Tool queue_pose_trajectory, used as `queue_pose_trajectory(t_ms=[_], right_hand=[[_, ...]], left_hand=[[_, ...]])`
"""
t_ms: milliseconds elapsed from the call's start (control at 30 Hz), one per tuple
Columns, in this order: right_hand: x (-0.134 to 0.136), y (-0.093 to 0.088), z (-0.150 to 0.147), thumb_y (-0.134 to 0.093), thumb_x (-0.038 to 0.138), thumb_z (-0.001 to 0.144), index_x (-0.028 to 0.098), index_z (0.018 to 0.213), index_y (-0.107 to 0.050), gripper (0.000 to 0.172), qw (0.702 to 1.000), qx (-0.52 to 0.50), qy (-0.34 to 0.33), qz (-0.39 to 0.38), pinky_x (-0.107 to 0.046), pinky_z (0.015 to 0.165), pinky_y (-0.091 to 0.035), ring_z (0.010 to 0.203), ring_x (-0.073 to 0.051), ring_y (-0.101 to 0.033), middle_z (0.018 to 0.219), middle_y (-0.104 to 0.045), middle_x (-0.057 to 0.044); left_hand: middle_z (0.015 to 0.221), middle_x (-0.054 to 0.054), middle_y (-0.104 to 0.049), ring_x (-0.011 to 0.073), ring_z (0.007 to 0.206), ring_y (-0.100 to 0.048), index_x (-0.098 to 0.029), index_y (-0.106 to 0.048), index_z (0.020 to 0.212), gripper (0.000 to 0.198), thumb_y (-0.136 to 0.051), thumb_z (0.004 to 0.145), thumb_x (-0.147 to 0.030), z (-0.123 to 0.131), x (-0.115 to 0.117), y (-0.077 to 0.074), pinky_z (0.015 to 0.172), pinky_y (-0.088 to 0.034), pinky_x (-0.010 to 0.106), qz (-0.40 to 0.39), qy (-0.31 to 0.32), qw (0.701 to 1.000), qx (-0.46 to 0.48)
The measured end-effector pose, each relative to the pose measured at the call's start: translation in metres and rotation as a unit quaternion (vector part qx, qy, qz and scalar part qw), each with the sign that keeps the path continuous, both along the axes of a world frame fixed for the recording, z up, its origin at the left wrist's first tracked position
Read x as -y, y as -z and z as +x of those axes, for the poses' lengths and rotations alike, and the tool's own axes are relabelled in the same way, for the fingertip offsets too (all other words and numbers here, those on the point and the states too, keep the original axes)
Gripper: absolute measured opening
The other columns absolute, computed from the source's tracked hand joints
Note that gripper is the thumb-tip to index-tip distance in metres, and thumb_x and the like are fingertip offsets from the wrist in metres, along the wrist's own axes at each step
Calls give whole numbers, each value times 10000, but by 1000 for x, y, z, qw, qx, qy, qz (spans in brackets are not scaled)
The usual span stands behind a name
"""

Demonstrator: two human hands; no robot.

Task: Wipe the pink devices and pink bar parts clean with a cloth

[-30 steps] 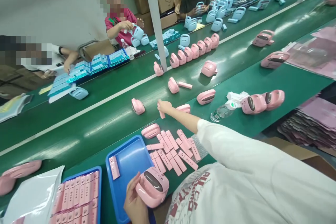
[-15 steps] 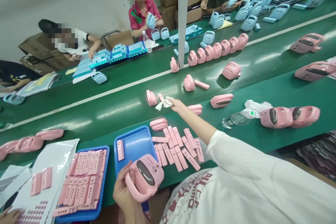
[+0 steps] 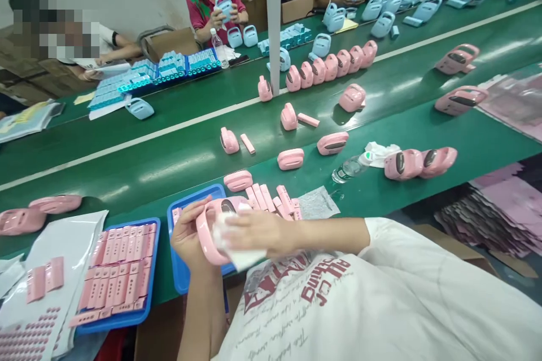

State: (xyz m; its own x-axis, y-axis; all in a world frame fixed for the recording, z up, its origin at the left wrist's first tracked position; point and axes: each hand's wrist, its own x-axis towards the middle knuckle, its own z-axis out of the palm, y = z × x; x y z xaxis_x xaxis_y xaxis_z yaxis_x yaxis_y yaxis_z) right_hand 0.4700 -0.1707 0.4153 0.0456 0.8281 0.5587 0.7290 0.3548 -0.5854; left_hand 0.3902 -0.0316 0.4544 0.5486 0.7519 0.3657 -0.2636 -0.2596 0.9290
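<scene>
My left hand (image 3: 188, 237) grips a pink plastic casing (image 3: 205, 237) with a loop handle and a dark oval window, holding it tilted in front of my chest. Across its face lies my right hand (image 3: 265, 231), slightly blurred, pressing a white tissue (image 3: 248, 259) against it. The tissue and fingers hide much of the casing's front. Under the left hand is a blue tray (image 3: 174, 265), largely covered. Pink bar-shaped pieces (image 3: 265, 197) lie in a loose pile just beyond my right hand.
A blue tray (image 3: 153, 273) of pink bars and white sheets (image 3: 80, 237) are at the left. Pink casings (image 3: 330, 67) stand along the green belt. A water bottle (image 3: 349, 169) lies at the right. Co-workers sit opposite, behind a white post (image 3: 273, 22).
My right hand has drawn the tissue back from the belt onto the casing. The casing has risen slightly in view. A pink bar beside a casing on the belt is now uncovered.
</scene>
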Motion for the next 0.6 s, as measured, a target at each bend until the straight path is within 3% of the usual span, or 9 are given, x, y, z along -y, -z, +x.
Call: queue_pose_trajectory(t_ms=[67,100,167,233,300,333,400,500,600], right_hand=[[5,1,1,-487,215,875,253,1198,-584,339,999,3,-31,36,-282,1112,-293,1276,-119,-455,1266,-600,23],[7,2,7,-470,216,884,238,1189,-594,331,999,-22,-4,47,-286,1097,-320,1243,-124,-493,1237,-621,7],[13,2,29,-418,228,899,179,1206,-587,354,981,-127,141,43,-314,1057,-376,1208,-156,-530,1229,-624,-55],[21,-5,53,-394,246,902,162,1241,-564,389,918,-242,312,29,-350,1039,-394,1202,-186,-534,1252,-605,-77],[31,-15,67,-424,264,888,176,1238,-572,390,870,-297,393,26,-371,1024,-405,1175,-209,-551,1248,-606,-67],[35,-21,66,-449,273,878,186,1231,-579,387,866,-304,396,25,-372,1015,-412,1155,-214,-563,1240,-610,-59],[39,-28,51,-459,288,879,207,1240,-574,387,896,-285,341,20,-362,1006,-418,1138,-208,-572,1241,-610,-45],[36,-27,9,-390,358,916,230,1235,-574,389,970,-178,161,37,-371,1078,-338,1227,-188,-505,1265,-596,-34],[32,-19,-14,-338,466,920,285,1175,-602,410,995,-75,17,59,-369,1152,-189,1304,-154,-420,1259,-601,-1]], left_hand=[[818,-5,-687,163,792,-663,-209,-674,719,159,-773,611,-147,2,3,-4,721,-514,315,4,3,1000,3],[804,-7,-688,161,781,-661,-209,-677,708,161,-778,602,-143,3,4,-6,721,-511,315,9,5,1000,5],[791,-11,-687,159,774,-657,-213,-684,699,164,-782,592,-135,2,7,-11,733,-507,322,4,12,1000,16],[798,-14,-688,158,780,-655,-219,-689,708,167,-776,598,-129,1,11,-16,747,-503,331,-11,25,999,24],[813,-13,-690,161,785,-656,-223,-691,722,177,-768,605,-115,-1,15,-21,745,-503,336,-18,39,999,25],[813,-12,-690,164,783,-657,-221,-692,720,184,-769,601,-103,-1,17,-23,738,-504,338,-13,45,999,26],[812,-5,-686,175,785,-659,-210,-693,712,193,-774,591,-83,-1,22,-26,725,-507,342,6,54,998,25],[813,-4,-682,170,776,-656,-203,-700,718,208,-790,574,-83,3,28,-29,720,-508,331,13,61,998,26],[787,-8,-685,148,747,-645,-207,-701,700,207,-822,543,-148,7,30,-30,727,-504,307,-11,69,998,10]])
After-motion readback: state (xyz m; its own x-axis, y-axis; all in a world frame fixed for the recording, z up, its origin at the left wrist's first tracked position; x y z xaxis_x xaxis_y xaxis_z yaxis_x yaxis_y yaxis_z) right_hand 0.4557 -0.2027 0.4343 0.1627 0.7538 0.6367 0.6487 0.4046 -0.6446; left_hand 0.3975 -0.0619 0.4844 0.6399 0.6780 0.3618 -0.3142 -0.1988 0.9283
